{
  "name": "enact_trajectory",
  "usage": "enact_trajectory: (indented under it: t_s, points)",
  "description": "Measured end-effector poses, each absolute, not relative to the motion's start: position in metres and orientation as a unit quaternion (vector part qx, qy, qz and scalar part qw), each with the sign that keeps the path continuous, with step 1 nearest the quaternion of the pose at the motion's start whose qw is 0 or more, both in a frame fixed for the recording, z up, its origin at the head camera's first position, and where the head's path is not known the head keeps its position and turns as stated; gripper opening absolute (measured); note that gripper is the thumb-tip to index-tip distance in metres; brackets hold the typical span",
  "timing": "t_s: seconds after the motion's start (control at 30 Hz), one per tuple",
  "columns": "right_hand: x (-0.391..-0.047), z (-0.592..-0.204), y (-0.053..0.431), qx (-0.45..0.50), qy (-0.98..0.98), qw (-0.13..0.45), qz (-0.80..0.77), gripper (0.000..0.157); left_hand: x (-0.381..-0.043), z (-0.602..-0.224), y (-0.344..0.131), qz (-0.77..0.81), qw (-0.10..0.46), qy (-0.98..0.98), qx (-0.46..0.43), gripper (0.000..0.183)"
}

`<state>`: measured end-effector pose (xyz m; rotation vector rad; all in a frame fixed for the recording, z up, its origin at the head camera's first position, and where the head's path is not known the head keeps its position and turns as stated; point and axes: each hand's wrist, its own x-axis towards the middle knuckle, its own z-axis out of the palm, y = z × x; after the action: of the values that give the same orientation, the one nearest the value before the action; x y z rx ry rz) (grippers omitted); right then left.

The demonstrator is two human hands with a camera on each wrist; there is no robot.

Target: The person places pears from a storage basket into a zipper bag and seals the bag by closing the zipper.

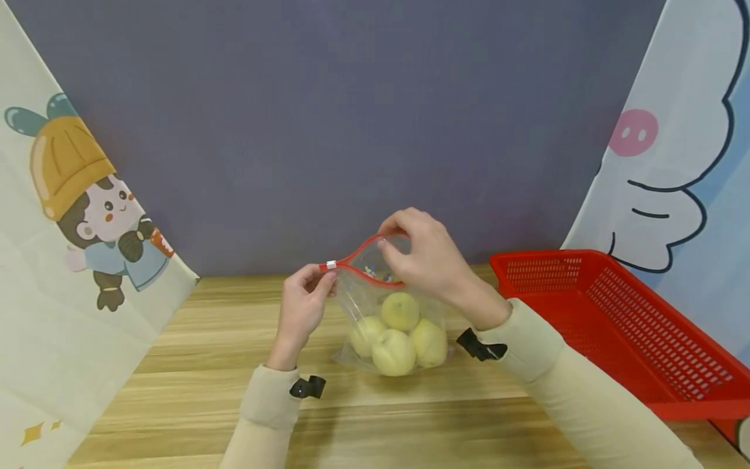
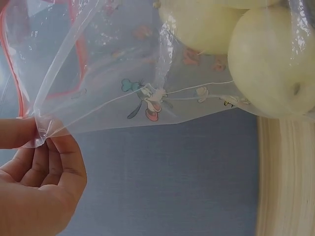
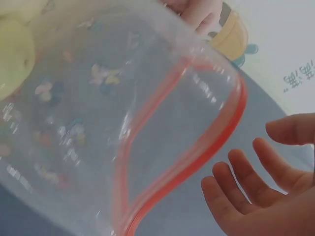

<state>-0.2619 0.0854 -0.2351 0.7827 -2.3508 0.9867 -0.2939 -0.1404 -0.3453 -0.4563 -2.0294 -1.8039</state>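
A clear zip bag [image 1: 355,299] with a red zip rim and a white slider [image 1: 331,264] stands on the table, its mouth partly apart. Inside lie several round, pale yellow-green fruits [image 1: 394,352]. At the slider end, my left hand [image 1: 301,303] pinches the bag's top corner between thumb and fingers; the left wrist view shows the plastic bunched there. My right hand [image 1: 430,257] is beside the other end of the mouth. In the right wrist view its fingers [image 3: 256,191] are loosely bent, apart from the red rim, and hold nothing. Small cartoon prints mark the bag's plastic.
A red plastic basket [image 1: 592,326] with perforated sides stands on the right of the wood-grain table [image 1: 234,365]. Behind rises a dark grey-blue panel [image 1: 328,130]. Printed cartoon sheets hang at the left [image 1: 76,365] and the right.
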Motion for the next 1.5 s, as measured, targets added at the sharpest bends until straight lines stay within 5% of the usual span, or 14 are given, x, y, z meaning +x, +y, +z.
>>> enact_trajectory:
  t_s: [0.33, 0.8, 1.13, 1.5]
  points:
    - [-0.248, -0.245, 0.046, 0.321, -0.88, 0.229, 0.264, 0.025, -0.295, -0.345, -0.141, -0.635, 0.198, -0.729, -0.16, 0.012]
    - [-0.269, -0.267, 0.027, 0.391, -0.859, 0.3, 0.139, 0.023, -0.294, -0.345, -0.138, -0.642, 0.207, -0.719, -0.169, 0.016]
    - [-0.288, -0.271, 0.03, 0.381, -0.887, 0.244, 0.095, 0.03, -0.291, -0.343, -0.139, -0.628, 0.216, -0.725, -0.185, 0.015]
    - [-0.295, -0.273, 0.03, 0.369, -0.894, 0.231, 0.103, 0.019, -0.291, -0.342, -0.138, -0.626, 0.221, -0.724, -0.189, 0.012]
